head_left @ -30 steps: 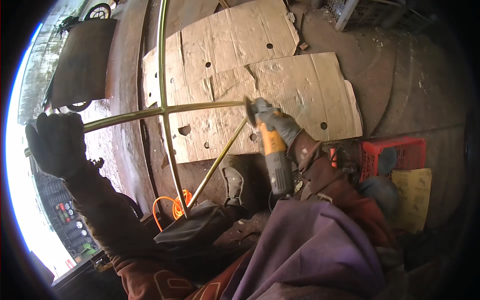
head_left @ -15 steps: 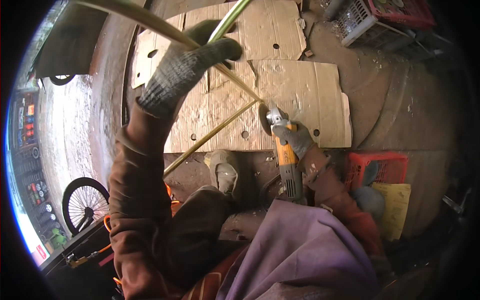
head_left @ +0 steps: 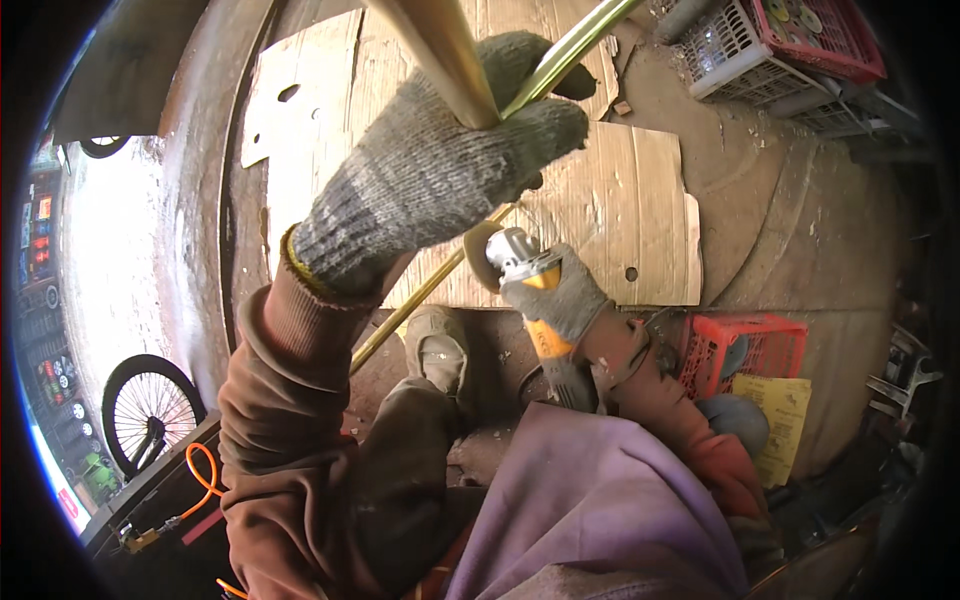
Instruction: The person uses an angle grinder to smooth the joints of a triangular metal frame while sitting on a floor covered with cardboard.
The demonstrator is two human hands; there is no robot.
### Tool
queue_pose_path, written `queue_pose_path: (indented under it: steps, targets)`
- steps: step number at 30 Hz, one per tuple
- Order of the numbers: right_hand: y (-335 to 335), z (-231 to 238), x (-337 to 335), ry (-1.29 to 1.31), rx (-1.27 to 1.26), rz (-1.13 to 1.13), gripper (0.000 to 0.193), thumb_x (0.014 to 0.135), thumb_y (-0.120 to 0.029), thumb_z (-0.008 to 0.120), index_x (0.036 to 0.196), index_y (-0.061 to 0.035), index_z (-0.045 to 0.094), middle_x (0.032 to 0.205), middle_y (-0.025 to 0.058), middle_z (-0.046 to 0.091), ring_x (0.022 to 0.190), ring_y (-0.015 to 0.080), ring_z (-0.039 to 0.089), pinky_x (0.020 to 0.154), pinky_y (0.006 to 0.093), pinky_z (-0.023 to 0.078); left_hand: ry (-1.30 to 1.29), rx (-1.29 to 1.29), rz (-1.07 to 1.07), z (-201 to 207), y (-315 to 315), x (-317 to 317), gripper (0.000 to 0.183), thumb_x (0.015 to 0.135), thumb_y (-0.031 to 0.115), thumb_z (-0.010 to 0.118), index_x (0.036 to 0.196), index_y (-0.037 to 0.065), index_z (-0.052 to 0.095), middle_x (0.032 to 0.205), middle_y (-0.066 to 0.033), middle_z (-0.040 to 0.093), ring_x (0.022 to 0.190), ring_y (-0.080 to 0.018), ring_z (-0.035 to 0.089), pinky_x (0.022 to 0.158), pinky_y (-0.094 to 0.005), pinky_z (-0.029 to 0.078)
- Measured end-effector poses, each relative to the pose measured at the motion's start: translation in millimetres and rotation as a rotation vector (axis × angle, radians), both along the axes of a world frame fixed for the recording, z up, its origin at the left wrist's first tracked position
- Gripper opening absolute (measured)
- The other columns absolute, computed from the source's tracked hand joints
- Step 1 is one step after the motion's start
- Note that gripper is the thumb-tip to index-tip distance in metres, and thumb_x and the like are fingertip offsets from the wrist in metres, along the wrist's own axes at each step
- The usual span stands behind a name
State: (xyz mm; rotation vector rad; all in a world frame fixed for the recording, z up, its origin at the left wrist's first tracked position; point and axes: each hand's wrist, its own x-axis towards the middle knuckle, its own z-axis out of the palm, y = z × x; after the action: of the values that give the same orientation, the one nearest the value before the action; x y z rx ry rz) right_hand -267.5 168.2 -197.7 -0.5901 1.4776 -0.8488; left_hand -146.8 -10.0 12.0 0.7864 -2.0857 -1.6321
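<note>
My left hand (head_left: 440, 170), in a grey knitted glove, is raised high in the middle, its fingers closed round a gold-coloured metal tube frame (head_left: 425, 45). One shiny bar (head_left: 575, 55) of it runs up to the right between thumb and fingers. A lower gold tube (head_left: 425, 290) slants from the left toward the grinder; my glove hides where the tubes join. Gloved as well, my right hand (head_left: 565, 295) grips an orange and grey angle grinder (head_left: 548, 338) by its body near the head. The grinder's disc (head_left: 481, 257) is beside the lower tube's end; contact cannot be made out.
Flattened cardboard (head_left: 640, 220) covers the floor ahead. Crates (head_left: 730, 60) stand at the far right, a red crate (head_left: 770, 345) and a yellowish paper sheet (head_left: 785, 410) nearer. At left are a spoked wheel (head_left: 150, 415) and an orange hose (head_left: 205, 470). My shoe (head_left: 437, 350) is below the cardboard.
My left hand has come closer and to the right, bringing the tube frame with it. The grinder has shifted slightly left and down, its head turned differently.
</note>
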Motion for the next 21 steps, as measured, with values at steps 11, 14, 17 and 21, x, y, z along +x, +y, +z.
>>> queue_pose_path:
  steps: [11, 14, 17, 21]
  targets:
    - [-0.9, 15.2, 9.2, -0.099, -0.061, 0.0, 0.059, 0.076, -0.02, 0.088, 0.114, -0.002, 0.047, 0.099, 0.0111, 0.067, 0.08, 0.0146, 0.065, 0.065, 0.0321, 0.056, 0.095, -0.001, 0.07, -21.0, -9.8, 0.8, 0.037, 0.096, 0.032, 0.066, 0.118, 0.002, 0.066, 0.08, -0.0051, 0.065, 0.063, -0.0106, 0.06, 0.058, -0.0272, 0.052]
    - [-11.2, 18.8, 4.9, -0.106, -0.045, -0.03, 0.058, 0.076, -0.019, 0.088, 0.114, -0.0017, 0.048, 0.098, 0.0103, 0.066, 0.079, 0.014, 0.065, 0.064, 0.0316, 0.056, 0.02, -0.044, 0.102, -12.5, -8.1, -4.2, 0.04, 0.098, 0.034, 0.066, 0.121, 0.001, 0.064, 0.08, -0.0052, 0.064, 0.06, -0.0086, 0.057, 0.052, -0.0242, 0.048]
    - [-13.2, 2.1, -21.8, -0.079, -0.004, -0.049, 0.052, 0.078, -0.018, 0.086, 0.113, -0.0022, 0.05, 0.093, 0.0091, 0.065, 0.072, 0.0132, 0.063, 0.061, 0.0305, 0.054, 0.016, -0.026, 0.058, -10.9, -15.4, -8.4, 0.04, 0.097, 0.031, 0.067, 0.123, 0.0, 0.064, 0.078, -0.0054, 0.065, 0.061, -0.0097, 0.06, 0.053, -0.0246, 0.049]
    - [-25.9, 2.8, -42.6, -0.111, 0.082, 0.012, 0.032, 0.08, -0.014, 0.085, 0.097, -0.0036, 0.06, 0.075, 0.0063, 0.064, 0.059, 0.0126, 0.06, 0.053, 0.0297, 0.05, 0.078, -0.034, 0.11, -18.0, -17.7, -6.4, 0.044, 0.096, 0.032, 0.067, 0.125, -0.001, 0.061, 0.075, -0.0064, 0.066, 0.06, -0.0121, 0.064, 0.052, -0.0247, 0.049]
